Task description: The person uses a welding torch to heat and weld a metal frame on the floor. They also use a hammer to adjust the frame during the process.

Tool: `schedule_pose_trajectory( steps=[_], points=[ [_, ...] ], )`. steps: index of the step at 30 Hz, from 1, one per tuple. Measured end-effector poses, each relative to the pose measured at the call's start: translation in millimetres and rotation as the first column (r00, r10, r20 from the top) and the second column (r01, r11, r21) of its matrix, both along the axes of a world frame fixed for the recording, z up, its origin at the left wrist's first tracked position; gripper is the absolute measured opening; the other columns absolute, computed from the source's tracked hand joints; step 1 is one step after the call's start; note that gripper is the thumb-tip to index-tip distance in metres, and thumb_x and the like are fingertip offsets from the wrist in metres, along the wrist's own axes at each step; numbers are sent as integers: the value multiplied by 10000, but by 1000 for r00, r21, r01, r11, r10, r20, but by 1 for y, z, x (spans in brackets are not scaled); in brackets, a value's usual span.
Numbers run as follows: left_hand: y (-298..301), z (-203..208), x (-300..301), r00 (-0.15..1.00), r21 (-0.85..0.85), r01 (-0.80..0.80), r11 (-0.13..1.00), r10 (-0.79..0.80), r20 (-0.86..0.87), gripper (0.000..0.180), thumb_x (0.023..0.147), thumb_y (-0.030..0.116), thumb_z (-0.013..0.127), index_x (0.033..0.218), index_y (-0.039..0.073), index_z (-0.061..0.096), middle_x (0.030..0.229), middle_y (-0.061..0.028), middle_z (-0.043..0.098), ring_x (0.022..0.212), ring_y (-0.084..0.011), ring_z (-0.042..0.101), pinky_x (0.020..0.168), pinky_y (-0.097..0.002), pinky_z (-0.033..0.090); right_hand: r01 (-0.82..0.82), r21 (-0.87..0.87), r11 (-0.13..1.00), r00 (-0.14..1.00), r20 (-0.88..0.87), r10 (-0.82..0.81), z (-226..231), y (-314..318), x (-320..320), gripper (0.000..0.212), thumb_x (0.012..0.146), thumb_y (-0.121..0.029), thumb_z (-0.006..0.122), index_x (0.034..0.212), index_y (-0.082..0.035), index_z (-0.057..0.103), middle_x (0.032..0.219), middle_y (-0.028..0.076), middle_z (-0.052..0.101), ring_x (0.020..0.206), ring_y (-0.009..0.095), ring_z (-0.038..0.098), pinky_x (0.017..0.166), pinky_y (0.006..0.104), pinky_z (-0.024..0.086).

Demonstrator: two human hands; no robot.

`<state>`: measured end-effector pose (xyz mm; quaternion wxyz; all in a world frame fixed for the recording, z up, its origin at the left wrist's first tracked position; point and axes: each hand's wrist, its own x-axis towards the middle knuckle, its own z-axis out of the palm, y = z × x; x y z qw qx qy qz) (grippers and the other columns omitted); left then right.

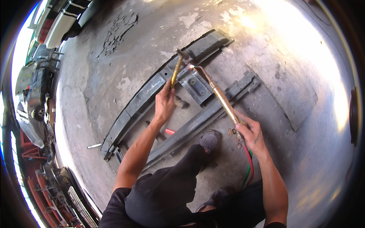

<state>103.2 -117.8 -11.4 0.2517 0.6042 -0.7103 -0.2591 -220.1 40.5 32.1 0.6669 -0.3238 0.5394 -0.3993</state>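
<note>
Leaf-spring pack, long curved dark steel, lies on the concrete floor, running from near left to far right; a second straight dark steel spring bar lies just right of it, roughly parallel. A square dark steel plate with bolt holes sits between them near the far end.

Left hand: fingers closed around the yellowish wooden handle of a hammer, arm extended forward, hammer head raised over the pack's far half. A second hammer-like tool lies on the floor just beside that hand.

Right hand: fingers wrapped on the valve end of a brass cutting torch, wrist bent, torch angled far-left. Small flame at the tip, just beside the hammer head, at the pack. Red and green hoses trail from the torch toward the near side.

Person crouches, dark trousers, grey shoe touching the straight bar. Small red object on the floor between the springs.

Floor: worn, cracked grey concrete, strong sun glare far right. Vehicle parts and scrap stacked along the left edge.
</note>
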Motion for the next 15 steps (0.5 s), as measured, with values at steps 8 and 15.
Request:
schedule_pose_trajectory(
  steps=[8,15],
  points=[
    [1,10,-4,997,-216,44,975,-56,-51,505,1047,102,582,1543,65,489,1028,-243,690,916,-296,668,882,-404,525,2,13,1000,1000,10,-2,-8,-4,7,515,1023,-136,604,1522,-33,527,784,9,615,562,97,606,467,270,514],
    [7,1,8,1000,-49,23,999,-23,-2,531,1030,72,592,1551,93,490,1042,-248,694,919,-319,699,874,-402,533,23,30,999,999,37,-24,-13,-4,5,521,1019,-117,606,1524,-26,520,773,15,619,557,99,609,462,270,511]
  ],
)
